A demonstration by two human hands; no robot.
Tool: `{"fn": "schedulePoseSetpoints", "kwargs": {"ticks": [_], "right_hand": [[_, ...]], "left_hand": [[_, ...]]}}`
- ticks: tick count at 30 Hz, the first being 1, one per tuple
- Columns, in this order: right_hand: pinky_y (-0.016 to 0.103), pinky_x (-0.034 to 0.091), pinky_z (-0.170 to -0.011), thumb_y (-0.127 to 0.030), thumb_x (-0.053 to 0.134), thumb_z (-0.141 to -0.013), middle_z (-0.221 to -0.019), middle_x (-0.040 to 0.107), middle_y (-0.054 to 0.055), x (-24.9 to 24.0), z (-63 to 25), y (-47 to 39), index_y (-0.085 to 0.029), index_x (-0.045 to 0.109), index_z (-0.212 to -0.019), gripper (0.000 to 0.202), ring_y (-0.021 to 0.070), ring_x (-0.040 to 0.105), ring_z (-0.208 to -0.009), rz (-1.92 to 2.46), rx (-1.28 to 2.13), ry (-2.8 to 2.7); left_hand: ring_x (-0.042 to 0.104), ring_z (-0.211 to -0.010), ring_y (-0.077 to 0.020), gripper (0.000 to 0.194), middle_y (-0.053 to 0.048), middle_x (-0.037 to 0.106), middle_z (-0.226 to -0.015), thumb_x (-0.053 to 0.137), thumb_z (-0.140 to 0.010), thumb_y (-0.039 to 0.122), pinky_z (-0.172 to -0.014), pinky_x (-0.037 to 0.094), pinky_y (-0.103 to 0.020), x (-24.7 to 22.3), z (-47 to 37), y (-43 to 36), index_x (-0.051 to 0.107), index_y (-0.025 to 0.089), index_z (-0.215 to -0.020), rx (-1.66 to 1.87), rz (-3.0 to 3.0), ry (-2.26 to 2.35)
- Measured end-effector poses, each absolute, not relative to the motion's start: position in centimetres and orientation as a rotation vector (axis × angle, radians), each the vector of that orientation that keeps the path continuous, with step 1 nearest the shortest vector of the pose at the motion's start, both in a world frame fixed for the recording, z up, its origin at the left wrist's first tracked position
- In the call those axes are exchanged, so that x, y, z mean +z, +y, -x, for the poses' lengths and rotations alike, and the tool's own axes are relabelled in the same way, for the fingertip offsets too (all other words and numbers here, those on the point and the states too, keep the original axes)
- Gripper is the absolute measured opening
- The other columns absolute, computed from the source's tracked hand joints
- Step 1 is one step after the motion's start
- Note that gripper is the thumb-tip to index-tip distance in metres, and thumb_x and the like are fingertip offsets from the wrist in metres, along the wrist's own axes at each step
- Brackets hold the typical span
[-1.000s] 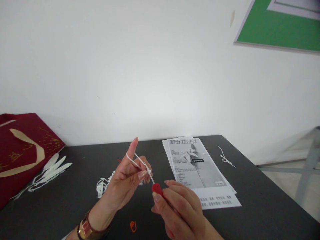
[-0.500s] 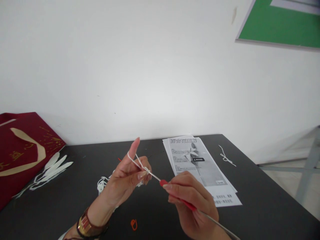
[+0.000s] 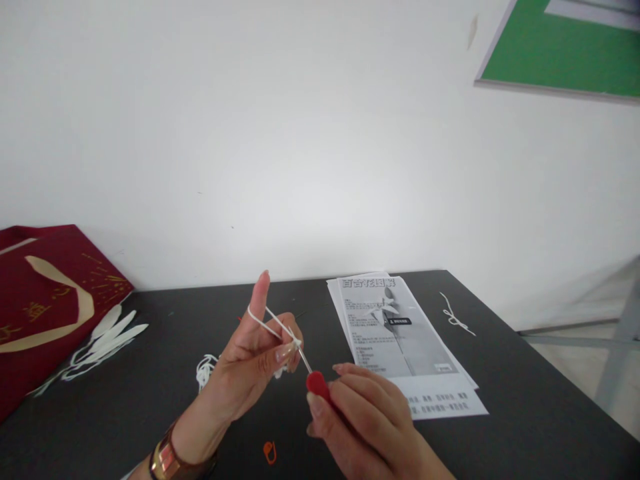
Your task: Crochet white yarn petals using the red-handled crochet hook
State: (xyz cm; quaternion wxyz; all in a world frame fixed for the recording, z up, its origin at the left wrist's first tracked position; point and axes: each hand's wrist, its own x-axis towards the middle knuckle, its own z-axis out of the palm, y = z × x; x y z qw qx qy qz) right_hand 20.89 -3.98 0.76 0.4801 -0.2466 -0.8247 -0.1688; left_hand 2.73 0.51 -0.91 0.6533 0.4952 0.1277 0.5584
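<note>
My left hand (image 3: 257, 357) pinches a small piece of white crochet work (image 3: 296, 343) between thumb and fingers. Its raised index finger carries a loop of white yarn (image 3: 263, 324) that runs down to the piece. In my right hand (image 3: 367, 420) is a crochet hook (image 3: 317, 384) with a red grip, its metal shaft pointing up and left into the stitches. The hook's tip is hidden in the yarn at the left fingertips. More white yarn (image 3: 204, 371) lies in a loose heap behind my left wrist.
An orange stitch marker (image 3: 270, 453) lies on the black table (image 3: 240, 433) near the front. Printed sheets (image 3: 430, 363) with a flower picture lie right of centre, a knotted white cord (image 3: 455, 317) beyond them. White crocheted petals (image 3: 107, 340) rest by a dark red bag (image 3: 45, 300) on the left.
My right hand has turned and moved slightly down and left, so the hook now points more steeply upward. The left index finger has shifted a little left, with the yarn loop still around it.
</note>
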Motion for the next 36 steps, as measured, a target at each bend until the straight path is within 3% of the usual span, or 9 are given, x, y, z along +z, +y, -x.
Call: {"fn": "schedulePoseSetpoints", "kwargs": {"ticks": [10, 17, 21, 30, 36], "right_hand": [[0.030, 0.059, -0.082, -0.011, 0.064, -0.085, -0.087, 0.074, 0.005, -1.5, -22.0, -4.0, -0.015, 0.063, -0.113, 0.028, 0.0183, 0.069, -0.085, 0.607, -0.237, -1.994], [0.031, 0.058, -0.067, -0.010, 0.052, -0.090, -0.087, 0.072, 0.009, -1.3, -22.1, -3.8, -0.016, 0.059, -0.123, 0.034, 0.0186, 0.067, -0.077, 0.537, 0.050, -1.905], [0.029, 0.052, -0.055, -0.006, 0.056, -0.086, -0.082, 0.068, 0.008, -0.7, -21.8, -3.2, -0.018, 0.064, -0.115, 0.032, 0.0167, 0.061, -0.067, 0.504, 0.285, -1.773], [0.029, 0.052, -0.054, -0.020, 0.058, -0.091, -0.079, 0.064, 0.004, -1.5, -21.3, -2.3, -0.022, 0.070, -0.096, 0.013, 0.0149, 0.062, -0.065, 0.507, 0.864, -1.307], [0.026, 0.054, -0.052, -0.021, 0.060, -0.090, -0.079, 0.062, 0.003, -1.1, -21.1, -2.1, -0.020, 0.071, -0.093, 0.011, 0.0128, 0.062, -0.063, 0.438, 1.008, -1.199]], "left_hand": [[0.047, -0.066, -0.0114, 0.083, 0.003, 0.052, -0.075, 0.055, -0.090, 0.014, -0.060, 0.036, -0.023, -0.9, -2.5, 0.7, 0.009, 0.056, -0.145, 1.252, -1.165, 0.278], [0.047, -0.066, -0.0117, 0.082, 0.003, 0.052, -0.074, 0.056, -0.090, 0.014, -0.059, 0.036, -0.023, -1.1, -2.3, 0.7, 0.012, 0.056, -0.144, 1.196, -1.161, 0.272], [0.046, -0.065, -0.0121, 0.083, 0.003, 0.051, -0.073, 0.056, -0.089, 0.014, -0.059, 0.037, -0.024, -1.1, -2.2, 0.8, 0.010, 0.055, -0.145, 1.178, -1.157, 0.254], [0.047, -0.063, -0.0121, 0.085, 0.003, 0.052, -0.070, 0.057, -0.089, 0.014, -0.057, 0.037, -0.023, -0.9, -1.9, 0.6, 0.008, 0.054, -0.146, 1.136, -1.084, 0.206], [0.046, -0.060, -0.0115, 0.088, 0.002, 0.052, -0.071, 0.059, -0.086, 0.015, -0.054, 0.033, -0.023, -0.8, -2.0, 0.3, 0.007, 0.053, -0.146, 1.118, -0.988, 0.209]]}}
